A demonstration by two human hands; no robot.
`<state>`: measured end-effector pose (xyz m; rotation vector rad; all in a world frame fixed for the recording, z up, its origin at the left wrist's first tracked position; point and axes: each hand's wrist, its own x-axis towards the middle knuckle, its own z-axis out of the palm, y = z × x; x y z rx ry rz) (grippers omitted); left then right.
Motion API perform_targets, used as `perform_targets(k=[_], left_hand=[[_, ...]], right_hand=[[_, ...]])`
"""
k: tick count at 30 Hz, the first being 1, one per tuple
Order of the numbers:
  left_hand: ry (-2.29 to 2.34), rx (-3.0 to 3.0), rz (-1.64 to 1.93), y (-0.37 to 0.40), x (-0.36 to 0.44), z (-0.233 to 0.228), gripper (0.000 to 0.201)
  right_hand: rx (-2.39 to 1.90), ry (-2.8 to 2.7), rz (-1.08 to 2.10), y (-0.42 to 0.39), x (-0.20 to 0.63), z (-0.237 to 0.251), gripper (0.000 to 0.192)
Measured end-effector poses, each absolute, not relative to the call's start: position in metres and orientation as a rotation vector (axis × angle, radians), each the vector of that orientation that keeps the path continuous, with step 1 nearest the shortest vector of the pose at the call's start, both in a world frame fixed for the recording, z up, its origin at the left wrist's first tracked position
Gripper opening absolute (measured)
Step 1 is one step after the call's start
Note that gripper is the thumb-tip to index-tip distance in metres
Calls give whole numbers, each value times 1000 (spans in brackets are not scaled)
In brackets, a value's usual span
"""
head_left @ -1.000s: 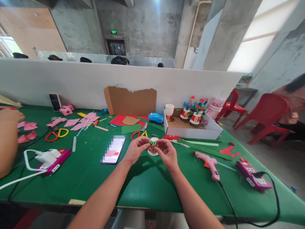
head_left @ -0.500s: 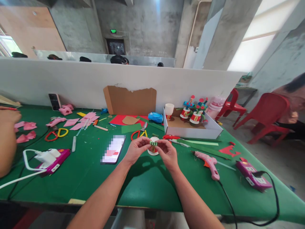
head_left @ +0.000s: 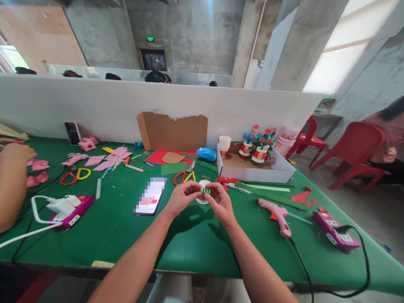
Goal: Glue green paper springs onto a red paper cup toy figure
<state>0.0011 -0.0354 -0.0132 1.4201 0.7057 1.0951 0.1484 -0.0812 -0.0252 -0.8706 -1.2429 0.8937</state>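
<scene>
Between my fingertips is a small green-and-white folded paper spring (head_left: 205, 190). My left hand (head_left: 182, 197) pinches its left end, and my right hand (head_left: 220, 203) pinches the right end. Just beneath and behind it stands a paper cup (head_left: 202, 200) with a red label, largely covered by my fingers. Another striped paper spring (head_left: 205, 177) shows at the cup's far side. Scissors (head_left: 185, 174) with red and yellow handles lie beyond my left hand. To the right of my right hand rests a pink glue gun (head_left: 276, 214).
A phone (head_left: 150, 196) lies left of my hands. A white box (head_left: 255, 172) holds decorated cups at the back right. Purple power strips (head_left: 336, 231) with cords sit on both sides. Pink paper pieces (head_left: 115, 158) are scattered left, near another person's arm (head_left: 14, 181).
My right hand has shifted slightly left and the spring appears a little more spread and lower. At the far left, the other person's hand has moved right.
</scene>
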Motion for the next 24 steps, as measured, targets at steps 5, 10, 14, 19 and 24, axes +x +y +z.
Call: perform_targets(k=[5, 10, 14, 19, 24], left_hand=[[671, 1492, 1079, -37, 2, -16, 27], [649, 1511, 1090, -37, 2, -15, 23], [670, 1572, 1131, -38, 2, -15, 21], [703, 1628, 1182, -37, 3, -17, 18], [707, 1649, 1177, -37, 2, -17, 17]], right_hand=[[-892, -1204, 920, -79, 149, -29, 31], [-886, -1184, 904, -78, 149, -30, 31], [-908, -1183, 864, -78, 150, -31, 31], [-910, -1191, 824, -77, 149, -32, 29], [-900, -1218, 810, -77, 148, -29, 26]])
